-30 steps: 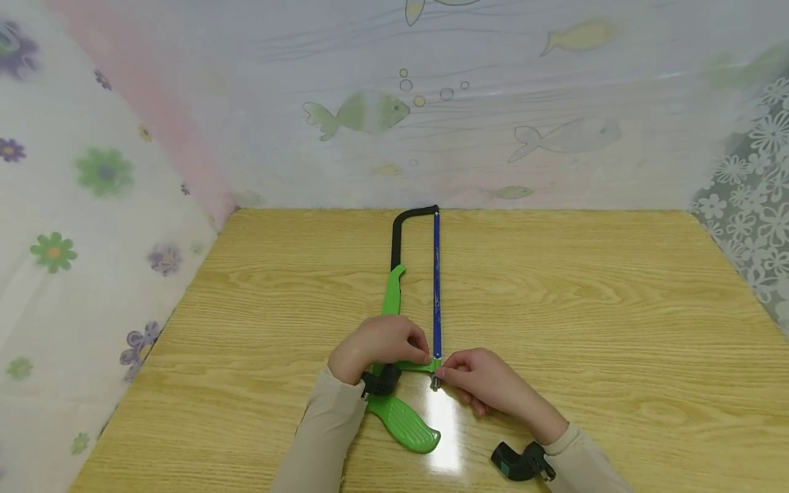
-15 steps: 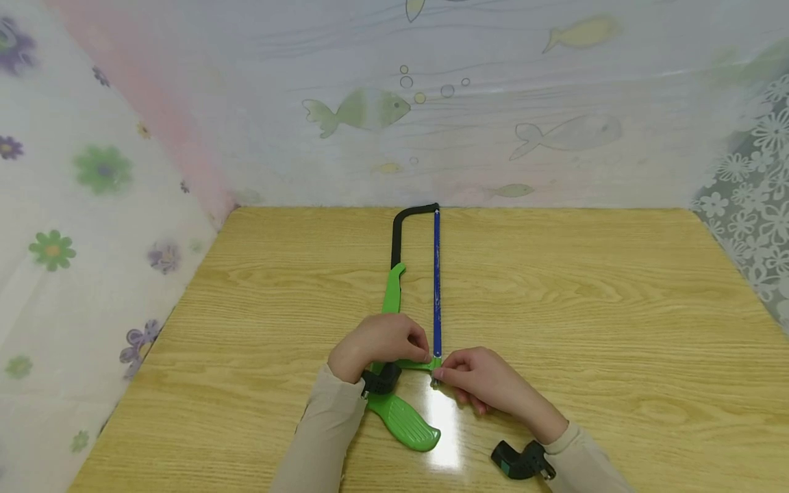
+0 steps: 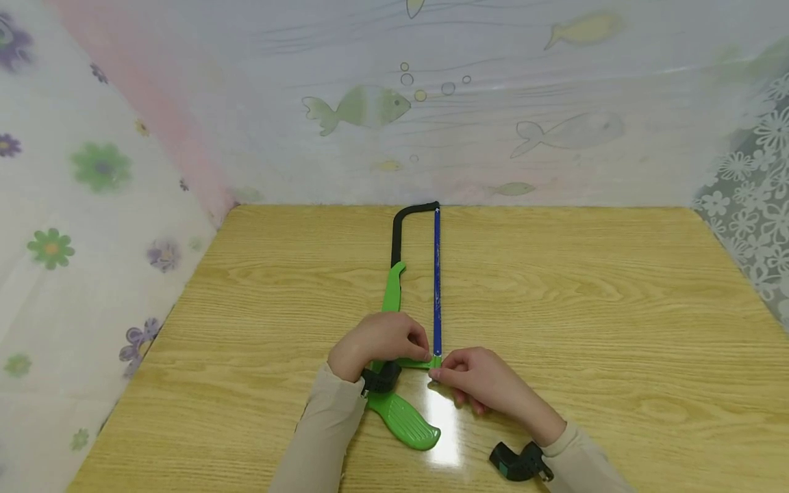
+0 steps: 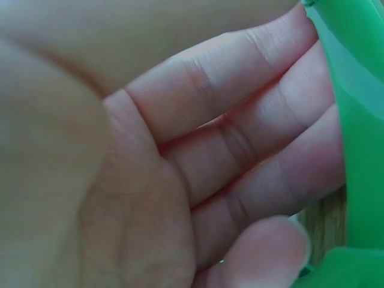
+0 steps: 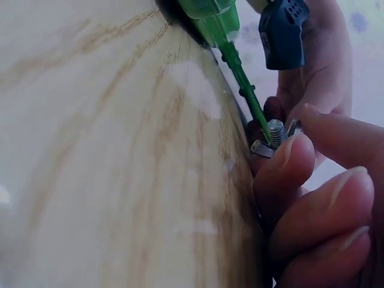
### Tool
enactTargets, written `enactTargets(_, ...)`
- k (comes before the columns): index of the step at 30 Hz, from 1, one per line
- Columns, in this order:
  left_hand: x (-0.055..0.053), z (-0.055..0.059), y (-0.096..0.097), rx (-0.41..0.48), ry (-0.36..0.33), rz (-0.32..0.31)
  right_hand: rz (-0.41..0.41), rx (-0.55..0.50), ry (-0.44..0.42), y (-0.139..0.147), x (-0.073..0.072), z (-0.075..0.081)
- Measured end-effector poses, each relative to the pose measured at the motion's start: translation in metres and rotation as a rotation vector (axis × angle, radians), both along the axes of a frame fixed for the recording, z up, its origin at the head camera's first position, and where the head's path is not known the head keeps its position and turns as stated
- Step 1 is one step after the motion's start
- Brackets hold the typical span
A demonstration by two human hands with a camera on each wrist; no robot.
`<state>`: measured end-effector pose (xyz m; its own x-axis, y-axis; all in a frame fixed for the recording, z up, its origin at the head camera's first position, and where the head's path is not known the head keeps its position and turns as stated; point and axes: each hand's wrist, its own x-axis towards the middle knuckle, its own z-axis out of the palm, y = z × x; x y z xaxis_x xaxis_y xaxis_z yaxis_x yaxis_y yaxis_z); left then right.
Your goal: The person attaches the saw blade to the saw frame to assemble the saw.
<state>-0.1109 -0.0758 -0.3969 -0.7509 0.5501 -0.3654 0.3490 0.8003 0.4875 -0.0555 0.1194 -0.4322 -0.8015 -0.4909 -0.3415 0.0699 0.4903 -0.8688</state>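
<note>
A hacksaw lies flat on the table, with a green and black frame [image 3: 392,294], a blue blade [image 3: 437,287] on its right and a green handle [image 3: 407,423] towards me. With curled fingers my left hand [image 3: 385,337] holds the green crosspiece by the blade's near end; in the left wrist view its fingers [image 4: 240,90] meet the green frame [image 4: 360,138]. My right hand [image 3: 487,383] pinches the wing nut [image 5: 261,148] at that end between thumb and forefinger. From the nut sticks out a threaded bolt [image 5: 276,133], visible in the right wrist view but covered in the head view.
The wood-grain table [image 3: 585,287] stretches out on both sides of the saw. Behind it hangs a fish-patterned sheet [image 3: 468,137], which the saw's far end nearly reaches. A black wrist camera [image 3: 518,462] sits low by the right sleeve.
My right thumb and finger have shifted slightly around the wing nut, which showed below them before and is now covered in the head view. The left hand and saw stay put.
</note>
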Motion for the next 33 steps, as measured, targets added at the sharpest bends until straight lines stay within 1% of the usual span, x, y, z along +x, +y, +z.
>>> enactTargets(8,0.001,0.001,-0.001,0.007,-0.002,0.005,0.023,-0.048,-0.043,0.002,-0.001,0.002)
enactTargets(13,0.001,0.001,-0.001,0.01,0.002,-0.001,0.043,-0.065,-0.054,0.003,-0.002,0.001)
enactTargets(22,0.0,0.0,0.001,0.003,-0.001,0.001,0.086,-0.098,-0.029,0.009,-0.004,0.001)
enactTargets(27,0.0,-0.001,0.001,0.003,0.001,-0.002,0.093,-0.108,-0.027,0.011,-0.005,0.001)
enactTargets(33,0.0,0.0,0.001,0.003,0.003,0.0,0.092,-0.094,-0.014,0.011,-0.005,0.0)
